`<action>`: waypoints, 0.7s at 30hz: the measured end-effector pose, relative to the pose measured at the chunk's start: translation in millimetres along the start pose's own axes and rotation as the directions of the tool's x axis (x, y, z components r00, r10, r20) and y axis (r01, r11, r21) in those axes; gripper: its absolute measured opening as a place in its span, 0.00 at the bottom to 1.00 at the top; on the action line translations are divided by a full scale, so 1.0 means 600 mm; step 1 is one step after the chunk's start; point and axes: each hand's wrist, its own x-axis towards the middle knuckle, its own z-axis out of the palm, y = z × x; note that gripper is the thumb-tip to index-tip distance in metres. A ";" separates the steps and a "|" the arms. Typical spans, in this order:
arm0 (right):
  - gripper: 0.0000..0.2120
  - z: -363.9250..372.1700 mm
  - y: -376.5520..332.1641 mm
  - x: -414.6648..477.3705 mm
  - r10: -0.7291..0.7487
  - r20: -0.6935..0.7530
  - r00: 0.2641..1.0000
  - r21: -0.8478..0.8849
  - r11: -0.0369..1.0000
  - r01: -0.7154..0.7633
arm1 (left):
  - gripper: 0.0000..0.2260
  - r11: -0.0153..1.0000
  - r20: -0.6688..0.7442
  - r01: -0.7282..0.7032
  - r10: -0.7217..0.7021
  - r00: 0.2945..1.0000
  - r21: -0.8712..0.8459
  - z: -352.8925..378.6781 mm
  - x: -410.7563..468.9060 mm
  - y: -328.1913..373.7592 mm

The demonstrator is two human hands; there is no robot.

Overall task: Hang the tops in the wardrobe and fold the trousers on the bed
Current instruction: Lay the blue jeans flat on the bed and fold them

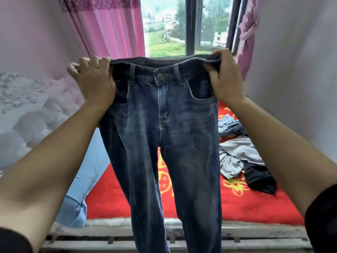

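Observation:
A pair of dark blue jeans hangs upright in front of me, front side facing me, button fastened. My left hand grips the left end of the waistband and my right hand grips the right end, stretching it flat at chest height. Both legs dangle down past the near edge of the bed, which has a red cover with yellow patterns. On the bed's right side lie light blue denim, a grey garment and a dark garment.
A light blue pillow lies at the bed's left side against a white tufted headboard. Pink curtains and a window stand behind the bed. A grey wall runs along the right.

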 end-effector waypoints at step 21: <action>0.11 0.484 0.261 0.101 0.413 0.301 0.860 -0.370 0.881 -0.294 | 0.11 0.987 0.540 0.136 -0.071 0.838 -0.083 0.576 0.037 -0.102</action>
